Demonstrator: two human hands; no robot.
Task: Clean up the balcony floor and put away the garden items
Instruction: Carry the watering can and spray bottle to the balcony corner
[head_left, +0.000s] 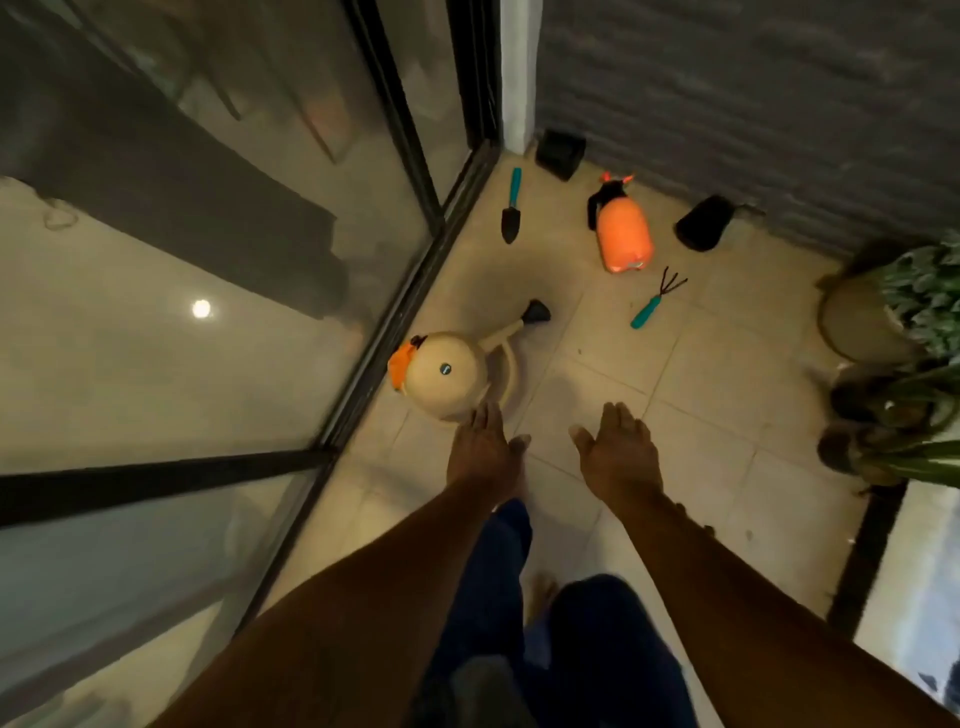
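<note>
- Nearest you, at the bottom of the view: your legs in dark blue trousers (597, 639), standing on the pale tiled balcony floor (691, 374).
- Your left hand (485, 447): stretched forward, fingers straight, holding nothing; its fingertips overlap the near edge of the watering can in the view, and you cannot tell whether they touch it.
- Your right hand (618, 452): stretched forward beside the left, the two held apart, fingers straight and relaxed, empty, over bare tile.
- Beige watering can (449, 374): lying on the floor just beside the glass door's dark track (395, 317), spout with black rose (536, 313) pointing away from you; something orange (402, 366) sits at its left side. Contents cannot be seen.
- Potted plants (914, 312): at the right edge, leafy growth standing in a round pale pot, with darker pots nearer you.
- Hand rake with teal handle (655, 301): flat on the tile, prongs pointing away, near the sprayer.
- Orange pressure sprayer bottle (623, 236): lying on its side, black and orange pump head toward the wall. Contents not visible.
- Black trowel with teal handle (511, 208): flat near the door track, blade toward you.
- Black pot (702, 223): tipped on its side near the grey wall (753, 93); interior not visible.
- Second black pot (561, 153): farthest, in the corner against the wall.
</note>
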